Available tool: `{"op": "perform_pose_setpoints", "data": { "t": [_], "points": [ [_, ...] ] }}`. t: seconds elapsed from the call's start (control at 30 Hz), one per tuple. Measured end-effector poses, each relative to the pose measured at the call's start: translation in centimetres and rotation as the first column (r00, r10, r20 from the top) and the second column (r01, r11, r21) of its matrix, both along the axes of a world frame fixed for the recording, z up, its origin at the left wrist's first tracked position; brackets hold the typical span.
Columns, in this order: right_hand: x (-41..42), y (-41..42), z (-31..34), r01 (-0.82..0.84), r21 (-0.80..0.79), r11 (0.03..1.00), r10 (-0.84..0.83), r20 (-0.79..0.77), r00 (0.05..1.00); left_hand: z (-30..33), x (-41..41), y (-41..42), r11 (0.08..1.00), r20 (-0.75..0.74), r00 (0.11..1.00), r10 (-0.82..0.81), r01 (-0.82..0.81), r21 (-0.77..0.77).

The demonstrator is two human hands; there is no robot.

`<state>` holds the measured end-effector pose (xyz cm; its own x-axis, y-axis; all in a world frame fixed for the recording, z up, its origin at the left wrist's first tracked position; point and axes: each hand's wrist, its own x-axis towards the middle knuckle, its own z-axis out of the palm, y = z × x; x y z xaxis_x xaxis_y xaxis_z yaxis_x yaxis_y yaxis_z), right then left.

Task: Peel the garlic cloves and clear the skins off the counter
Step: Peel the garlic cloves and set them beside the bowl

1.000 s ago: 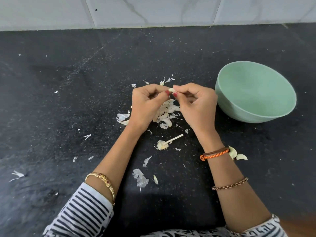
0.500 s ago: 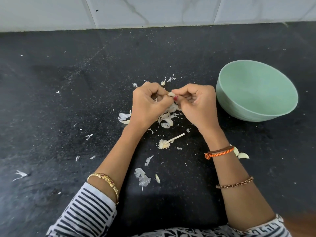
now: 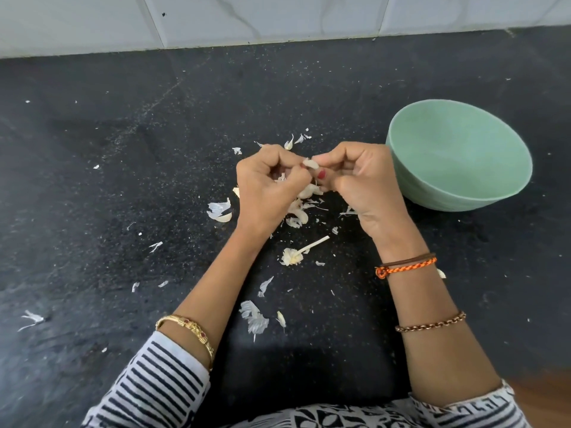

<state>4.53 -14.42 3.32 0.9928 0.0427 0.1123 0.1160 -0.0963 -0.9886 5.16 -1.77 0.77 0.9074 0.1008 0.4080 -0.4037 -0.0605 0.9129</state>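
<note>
Left hand and right hand meeting above a black bench, fingertips of both pinching one garlic clove, papery skins scattered beneath, green bowl just beside the right hand

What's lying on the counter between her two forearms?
In the head view, the garlic stem with its root end and loose garlic skins lie on the black counter there.
</note>
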Motion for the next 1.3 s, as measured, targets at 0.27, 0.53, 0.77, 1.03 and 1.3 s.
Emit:
{"op": "perform_pose_setpoints", "data": {
  "t": [0.27, 0.53, 0.77, 1.03, 1.3],
  "points": [
    [0.0, 0.7, -0.2, 0.044, 0.005, 0.999, -0.045, 0.076, 0.996, 0.7, 0.0, -0.1, 0.959, -0.177, 0.976, -0.127, 0.075, -0.274],
    [-0.4, 0.4, 0.8, -0.097, 0.094, 0.991, 0.118, -0.253, 0.960, -0.8, 0.8, 1.8, 0.894, 0.171, 0.980, -0.104, 0.016, 0.449],
    [-0.1, 0.8, 0.1, 0.131, -0.007, 0.991, -0.131, -0.116, 0.985, -0.4, 1.5, 3.1, 0.995, 0.066, 0.998, 0.019, -0.025, 0.094],
    [0.1, 1.2, -0.8, 0.247, -0.300, 0.921, -0.214, 0.140, 0.967, -1.1, 1.4, 1.9, 0.989, 0.098, 0.995, -0.010, -0.004, 0.149],
    [0.1, 1.5, -1.1, 0.269, -0.351, 0.897, -0.213, 0.189, 0.958, -1.1, 1.5, 2.3, 0.976, 0.134, 0.991, -0.024, -0.006, 0.216]
  ]
}}
